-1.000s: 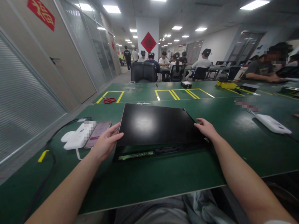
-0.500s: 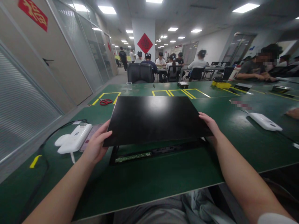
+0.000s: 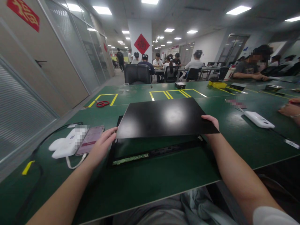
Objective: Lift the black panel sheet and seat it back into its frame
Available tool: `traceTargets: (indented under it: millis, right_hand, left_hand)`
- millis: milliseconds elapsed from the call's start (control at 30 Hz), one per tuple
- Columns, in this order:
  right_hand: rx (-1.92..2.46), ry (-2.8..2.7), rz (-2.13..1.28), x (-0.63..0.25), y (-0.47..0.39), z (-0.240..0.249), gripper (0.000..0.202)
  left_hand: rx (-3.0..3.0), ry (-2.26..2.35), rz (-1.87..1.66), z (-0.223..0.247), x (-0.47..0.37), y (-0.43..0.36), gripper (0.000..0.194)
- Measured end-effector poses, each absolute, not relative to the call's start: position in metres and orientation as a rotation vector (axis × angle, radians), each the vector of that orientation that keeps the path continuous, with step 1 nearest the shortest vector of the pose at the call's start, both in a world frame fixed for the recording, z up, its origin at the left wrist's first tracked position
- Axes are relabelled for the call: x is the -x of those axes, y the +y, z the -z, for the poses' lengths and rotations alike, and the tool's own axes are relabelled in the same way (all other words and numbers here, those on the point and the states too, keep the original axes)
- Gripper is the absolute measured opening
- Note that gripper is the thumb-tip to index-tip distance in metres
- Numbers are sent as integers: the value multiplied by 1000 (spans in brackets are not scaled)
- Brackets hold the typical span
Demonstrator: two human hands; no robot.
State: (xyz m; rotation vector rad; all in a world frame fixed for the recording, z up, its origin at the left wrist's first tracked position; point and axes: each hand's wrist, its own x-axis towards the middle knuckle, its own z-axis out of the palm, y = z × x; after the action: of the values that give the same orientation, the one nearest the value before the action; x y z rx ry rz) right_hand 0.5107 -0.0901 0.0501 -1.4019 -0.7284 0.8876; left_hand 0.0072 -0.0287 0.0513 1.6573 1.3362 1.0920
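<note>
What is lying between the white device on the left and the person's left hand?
In the head view, a phone lies there, screen up, beside the left hand; a white cable loops at its near end.

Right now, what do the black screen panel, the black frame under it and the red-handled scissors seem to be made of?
Black screen panel: glass or plastic face, perhaps; satin finish, since light reflects in soft patches.
Black frame: probably plastic, dull, with little shine; metal is possible.
Scissors: handles look like plastic, evenly red; blades too small to judge.
</note>
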Motion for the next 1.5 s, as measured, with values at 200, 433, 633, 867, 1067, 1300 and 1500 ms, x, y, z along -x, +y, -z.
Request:
traceTargets:
  millis: [200,433,633,867,1067,1300,1500]
  right_hand:
    - [1170,-505,-718,-516,-75,-37,21]
    - [1005,-407,-446,-521,-64,-32,22]
    - [952,-155,-324,-522,-71,-42,25]
    - [952,19,-390,-516,-70,-43,19]
    - [966,115,-464,-519,-65,-40,22]
    - [976,203,-498,-523,-68,-45,23]
    - [985,204,-504,-522,-72,-48,23]
  left_hand:
    - [-2212,1446,-711,-25,1,-21,84]
    - [-2373,1420,-506,-4,4,-18,77]
    - [-2435,1441,-405,-6,4,-18,79]
    - [-2471,1486,-266,-12,0,-21,82]
    - [-2462,1490,-284,-11,-1,-22,83]
    - [-2445,1473,-300,-15,-2,-25,81]
    - [-2422,1485,-253,-21,-5,-28,82]
